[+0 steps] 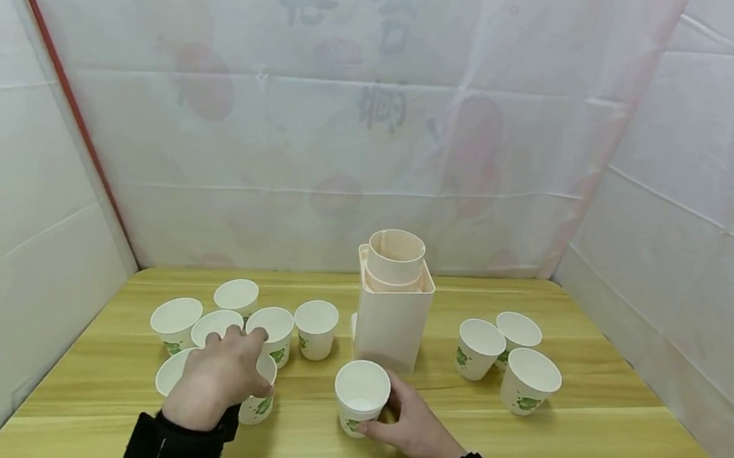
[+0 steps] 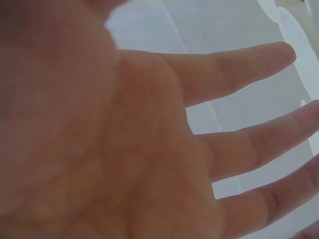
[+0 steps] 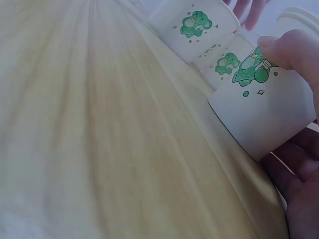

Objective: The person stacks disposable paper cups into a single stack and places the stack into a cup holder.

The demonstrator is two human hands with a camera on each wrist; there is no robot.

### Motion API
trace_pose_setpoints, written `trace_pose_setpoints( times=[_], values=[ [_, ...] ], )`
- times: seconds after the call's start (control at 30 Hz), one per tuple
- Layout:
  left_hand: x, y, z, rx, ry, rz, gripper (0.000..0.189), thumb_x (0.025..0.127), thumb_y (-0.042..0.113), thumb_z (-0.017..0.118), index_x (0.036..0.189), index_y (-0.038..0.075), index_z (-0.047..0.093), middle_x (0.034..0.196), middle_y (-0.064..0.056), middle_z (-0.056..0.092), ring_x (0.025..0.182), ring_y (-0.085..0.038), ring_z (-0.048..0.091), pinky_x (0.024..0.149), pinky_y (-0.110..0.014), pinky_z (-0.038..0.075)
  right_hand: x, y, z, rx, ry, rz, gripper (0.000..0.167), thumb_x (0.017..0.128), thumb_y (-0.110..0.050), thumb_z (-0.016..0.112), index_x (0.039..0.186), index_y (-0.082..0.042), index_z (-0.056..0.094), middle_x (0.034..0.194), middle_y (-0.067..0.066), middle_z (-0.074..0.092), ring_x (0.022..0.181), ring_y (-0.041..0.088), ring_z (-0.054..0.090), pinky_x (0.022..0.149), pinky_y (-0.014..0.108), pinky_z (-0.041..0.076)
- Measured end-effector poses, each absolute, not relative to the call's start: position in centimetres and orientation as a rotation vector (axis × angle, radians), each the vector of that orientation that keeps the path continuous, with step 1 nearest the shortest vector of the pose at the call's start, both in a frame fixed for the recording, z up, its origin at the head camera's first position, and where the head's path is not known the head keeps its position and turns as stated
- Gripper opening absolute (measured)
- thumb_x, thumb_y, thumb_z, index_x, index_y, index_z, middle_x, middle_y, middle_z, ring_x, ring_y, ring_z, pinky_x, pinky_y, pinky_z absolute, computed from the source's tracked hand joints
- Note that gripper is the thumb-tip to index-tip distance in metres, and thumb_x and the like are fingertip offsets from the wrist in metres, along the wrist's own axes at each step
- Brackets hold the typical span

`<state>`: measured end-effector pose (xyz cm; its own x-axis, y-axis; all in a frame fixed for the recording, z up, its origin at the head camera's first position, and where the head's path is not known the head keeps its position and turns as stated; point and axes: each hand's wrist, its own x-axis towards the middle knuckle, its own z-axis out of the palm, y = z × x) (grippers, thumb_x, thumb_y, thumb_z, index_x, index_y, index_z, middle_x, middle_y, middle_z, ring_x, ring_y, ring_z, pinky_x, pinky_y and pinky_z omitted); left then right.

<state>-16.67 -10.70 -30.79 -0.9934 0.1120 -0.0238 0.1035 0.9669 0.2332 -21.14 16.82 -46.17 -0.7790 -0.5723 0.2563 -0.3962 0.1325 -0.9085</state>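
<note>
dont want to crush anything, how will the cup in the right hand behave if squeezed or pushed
The cup looks thin-walled, so a hard squeeze from the right hand could dent it, though a second rim suggests nesting, perhaps stiffening it. It seems light, with no contents visible. Narrower at the base, it might tip if pushed high.

Right hand grips white cup; left hand over grouped cups.
</note>
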Motion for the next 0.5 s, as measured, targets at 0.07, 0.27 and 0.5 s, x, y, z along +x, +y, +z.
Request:
trace_pose_setpoints(
  times=[0.07, 0.27, 0.5],
  values=[
    [-16.8, -10.8, -30.9, 0.167, 3.064, 0.366, 0.060, 0.063, 0.032, 0.082, 0.110, 0.008, 0.054, 0.092, -0.013, 0.051, 0.083, -0.037, 0.047, 0.062, -0.050, 0.041, -21.1, 16.8, -46.1, -0.958, 2.242, -1.719, 0.072, 0.078, -0.021, 0.074, 0.138, -0.024, 0.034, 0.131, -0.001, 0.046, 0.123, 0.018, 0.042, 0.100, 0.032, 0.033],
    [-17.1, -10.8, -31.2, 0.153, 3.036, 0.359, 0.063, 0.062, 0.032, 0.082, 0.113, 0.009, 0.053, 0.099, -0.012, 0.056, 0.084, -0.036, 0.050, 0.065, -0.052, 0.041, -21.1, 16.7, -46.0, -0.955, 2.232, -1.722, 0.072, 0.078, -0.020, 0.074, 0.138, -0.024, 0.034, 0.132, -0.001, 0.046, 0.123, 0.018, 0.042, 0.100, 0.032, 0.033],
    [-17.2, -10.7, -31.1, 0.153, 3.028, 0.336, 0.066, 0.062, 0.034, 0.082, 0.115, 0.009, 0.052, 0.099, -0.012, 0.057, 0.083, -0.036, 0.052, 0.068, -0.052, 0.041, -20.0, 16.5, -44.2, -0.976, 2.215, -1.746, 0.068, 0.080, -0.014, 0.071, 0.137, -0.019, 0.035, 0.129, 0.001, 0.048, 0.121, 0.020, 0.043, 0.098, 0.029, 0.033]
  ],
)
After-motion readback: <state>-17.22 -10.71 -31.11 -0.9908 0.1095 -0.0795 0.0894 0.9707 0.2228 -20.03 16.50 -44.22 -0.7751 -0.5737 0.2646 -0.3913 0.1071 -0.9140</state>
